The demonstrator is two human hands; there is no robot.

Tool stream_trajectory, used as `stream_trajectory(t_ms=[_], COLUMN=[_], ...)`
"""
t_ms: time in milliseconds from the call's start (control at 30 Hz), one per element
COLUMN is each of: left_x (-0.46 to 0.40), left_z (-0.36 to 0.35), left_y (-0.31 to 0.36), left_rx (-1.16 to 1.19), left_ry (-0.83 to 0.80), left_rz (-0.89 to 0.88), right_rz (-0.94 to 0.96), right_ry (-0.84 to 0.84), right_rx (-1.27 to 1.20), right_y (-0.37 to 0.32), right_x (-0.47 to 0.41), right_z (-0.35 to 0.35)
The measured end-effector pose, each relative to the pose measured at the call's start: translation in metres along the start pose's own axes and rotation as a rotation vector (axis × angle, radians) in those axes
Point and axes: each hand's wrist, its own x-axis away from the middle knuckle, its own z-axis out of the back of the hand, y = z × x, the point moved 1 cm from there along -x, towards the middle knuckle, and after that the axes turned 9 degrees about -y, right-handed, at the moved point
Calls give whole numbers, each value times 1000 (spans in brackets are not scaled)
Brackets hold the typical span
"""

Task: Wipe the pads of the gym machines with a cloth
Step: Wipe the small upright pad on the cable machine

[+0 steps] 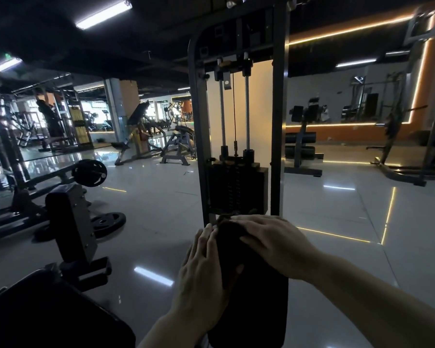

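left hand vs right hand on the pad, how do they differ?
The left hand lies along the black pad's left edge, fingers pointing away from the camera; the right hand lies across the pad's top end, fingers pointing left. A dark cloth seems bunched under the right hand's fingers. Both hands lie flat, fingers straight.

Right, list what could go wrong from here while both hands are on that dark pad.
1. The cloth is as dark as the pad in this dim light, so missed patches may go unnoticed.
2. The right hand works close below the weight stack; fingers could stray toward its base.
3. The weight plate lies on the glossy floor nearby, a possible trip hazard when stepping to the next machine.
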Motion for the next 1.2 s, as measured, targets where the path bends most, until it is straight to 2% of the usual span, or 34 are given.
stream_trajectory(t_ms=[67,133,233,367,467,600,833,933,1067,1200], left_x=[1,-2,-3,-2,0,-6,-6,-5,-6,-3], left_z=[3,5,4,1,7,9,4,5,4,5], left_y=[4,5,3,-1,5,11,4,7,8,6], left_rx=[-160,-206,-209,-183,-221,-211,-180,-191,-195,-212], left_ry=[-8,-24,-23,22,-22,-44,46,9,-34,-18], left_rz=[29,52,38,22,18,46,-15,16,50,27], right_rz=[-18,-44,-38,59,88,46,64,136,100,119], right_ry=[26,67,107,41,1,52,95,45,76,141], right_rx=[-45,-131,-51,54,-28,-157,105,19,-201,4], right_y=[20,24,5,-13,9,25,-14,6,33,-6], right_x=[19,28,11,-15,5,28,-12,7,34,5], right_z=[2,1,-5,-6,0,4,-9,-3,-3,-7])
